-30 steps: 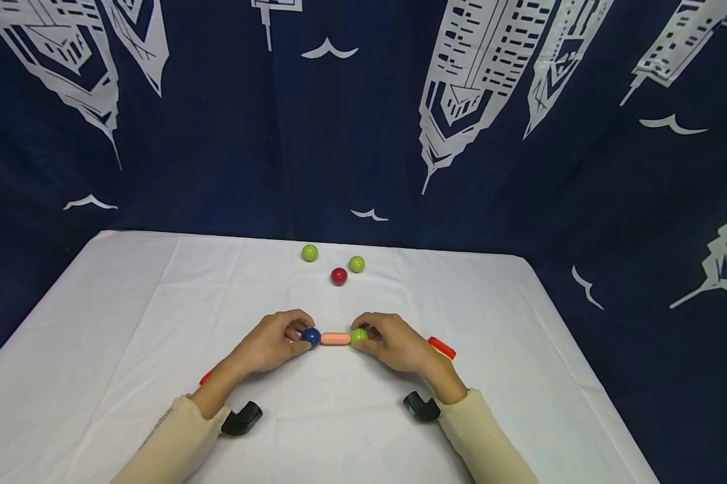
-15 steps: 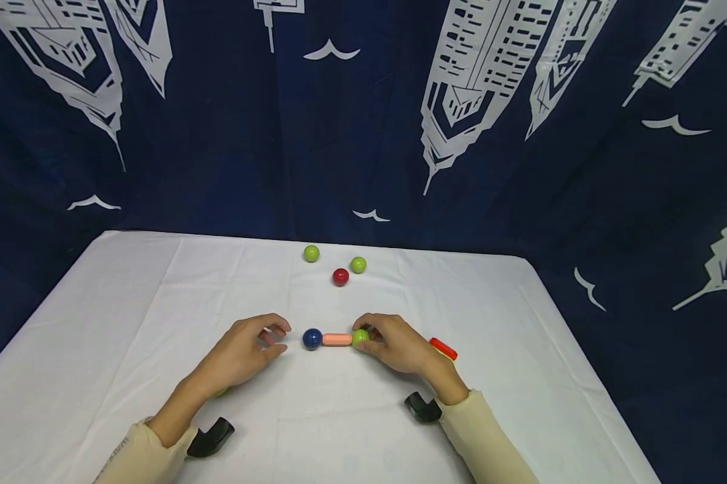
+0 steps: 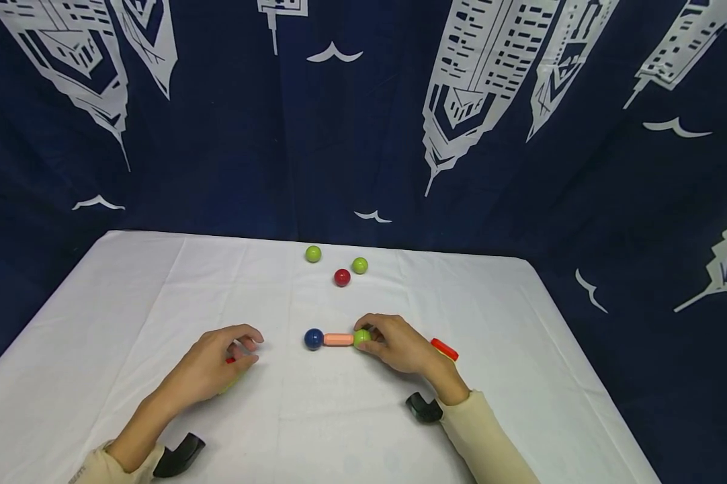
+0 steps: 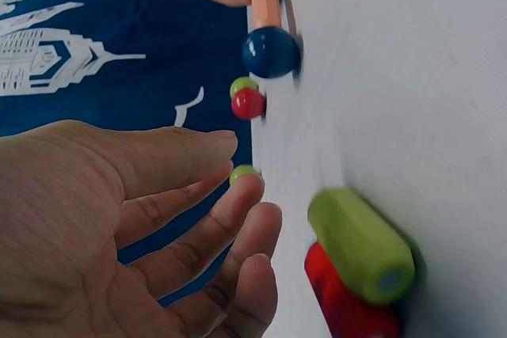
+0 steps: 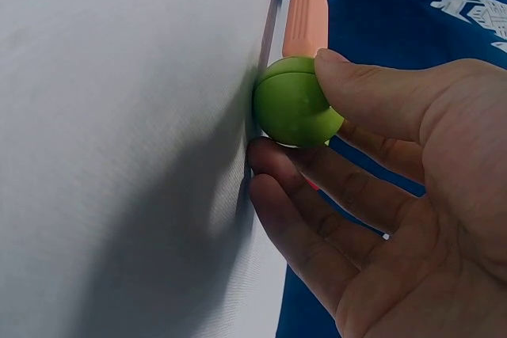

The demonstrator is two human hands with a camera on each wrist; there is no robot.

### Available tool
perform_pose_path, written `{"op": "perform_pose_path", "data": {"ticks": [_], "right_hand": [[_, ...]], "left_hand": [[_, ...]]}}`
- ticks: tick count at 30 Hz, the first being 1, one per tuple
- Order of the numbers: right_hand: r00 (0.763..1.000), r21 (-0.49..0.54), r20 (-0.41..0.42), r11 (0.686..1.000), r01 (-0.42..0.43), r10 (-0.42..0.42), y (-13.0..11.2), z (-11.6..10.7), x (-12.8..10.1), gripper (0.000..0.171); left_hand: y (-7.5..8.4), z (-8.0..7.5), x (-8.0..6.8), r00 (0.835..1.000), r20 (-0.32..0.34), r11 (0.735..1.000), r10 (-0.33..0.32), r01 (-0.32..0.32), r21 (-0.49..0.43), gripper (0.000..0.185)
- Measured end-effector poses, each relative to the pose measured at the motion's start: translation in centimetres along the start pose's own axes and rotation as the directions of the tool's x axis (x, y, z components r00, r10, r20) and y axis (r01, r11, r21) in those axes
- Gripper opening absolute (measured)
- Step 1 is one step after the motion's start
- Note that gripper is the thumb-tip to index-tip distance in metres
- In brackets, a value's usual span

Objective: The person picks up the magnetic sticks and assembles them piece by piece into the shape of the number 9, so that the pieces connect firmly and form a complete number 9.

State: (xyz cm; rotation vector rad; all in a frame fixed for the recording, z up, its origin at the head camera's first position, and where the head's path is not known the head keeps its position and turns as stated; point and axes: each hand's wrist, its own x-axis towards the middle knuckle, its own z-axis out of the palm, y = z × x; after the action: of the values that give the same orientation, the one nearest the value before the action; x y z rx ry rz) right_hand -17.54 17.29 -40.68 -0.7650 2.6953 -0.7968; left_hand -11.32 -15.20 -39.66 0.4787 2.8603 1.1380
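Note:
In the head view, a dark blue ball [image 3: 314, 339], a salmon-coloured rod [image 3: 338, 340] and a green ball [image 3: 361, 337] stand joined in a row on the white cloth. My right hand [image 3: 396, 343] pinches the green ball between thumb and fingers, as the right wrist view confirms. My left hand [image 3: 203, 366] hovers apart from the row, fingers loosely bent with nothing between them. Beneath and beside it lie a yellow-green rod [image 4: 360, 244] and a red rod [image 4: 344, 298], side by side; from above, the hand mostly hides them.
Farther back lie a green ball [image 3: 313, 254], a red ball [image 3: 342, 277] and another green ball [image 3: 360, 265]. Beside the right wrist, a red rod [image 3: 445, 349] shows with a yellow edge next to it. A dark blue printed curtain [image 3: 351, 148] hangs behind the table.
My left hand has let go of the blue ball and moved left and toward me, to the rods. My right hand has kept its pinch on the green ball.

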Motion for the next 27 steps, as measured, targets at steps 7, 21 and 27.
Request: {"op": "perform_pose_path", "data": {"ticks": [7,21,27], "right_hand": [[1.000,-0.008,-0.006,1.000,0.004,-0.004,0.2,0.0,0.0,0.025],[1.000,-0.004,-0.002,1.000,0.009,-0.009,0.0,0.1,0.1,0.026],[1.000,-0.021,-0.002,1.000,-0.008,0.008,0.1,0.2,0.0,0.026]], "left_hand": [[-0.8,-0.6,-1.3,1.000,0.007,1.000,0.000,0.000,0.020,0.018],[-1.1,-0.2,-2.3,0.998,-0.028,0.992,-0.048,0.051,0.113,0.020],[-1.0,0.1,-2.2,0.997,-0.032,0.987,-0.070,0.074,0.141,0.023]]}}
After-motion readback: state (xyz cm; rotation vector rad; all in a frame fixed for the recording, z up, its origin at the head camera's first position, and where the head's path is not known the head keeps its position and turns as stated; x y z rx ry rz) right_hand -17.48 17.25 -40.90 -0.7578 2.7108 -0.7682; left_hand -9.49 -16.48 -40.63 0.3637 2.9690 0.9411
